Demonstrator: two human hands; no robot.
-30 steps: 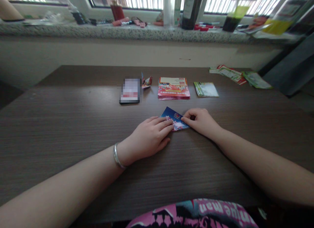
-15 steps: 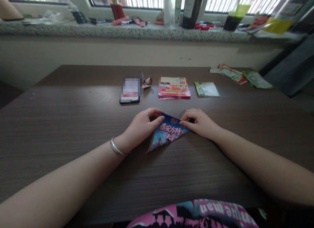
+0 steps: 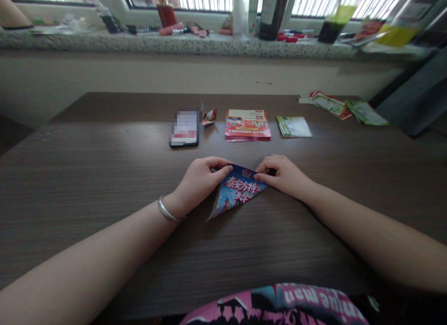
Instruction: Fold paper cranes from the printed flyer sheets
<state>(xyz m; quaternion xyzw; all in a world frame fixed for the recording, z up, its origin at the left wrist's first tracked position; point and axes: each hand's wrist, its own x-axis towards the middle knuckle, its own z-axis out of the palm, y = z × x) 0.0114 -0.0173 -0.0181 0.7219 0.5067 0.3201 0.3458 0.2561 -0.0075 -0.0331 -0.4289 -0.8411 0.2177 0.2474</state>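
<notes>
A blue printed paper (image 3: 237,187), folded into a triangle, is held between my two hands over the dark wooden table (image 3: 104,185). My left hand (image 3: 206,178) pinches its upper left corner between thumb and fingers. At the upper right edge, my right hand (image 3: 281,173) grips it the same way. The pointed lower end of the paper tilts toward me on the left. Beyond my hands lies a stack of red and cream leaflets (image 3: 247,125). A small folded paper piece (image 3: 209,115) stands to the left of that stack.
A phone (image 3: 185,129) with a blurred screen lies at back left. Right of the leaflets is a green and white paper pad (image 3: 294,127); further back are loose printed strips (image 3: 331,105). Bottles and small items crowd the granite windowsill (image 3: 209,44).
My left hand has shifted slightly down with its corner of the paper, and the paper's lower tip has swung a little toward me. My right hand is nearly where it was.
</notes>
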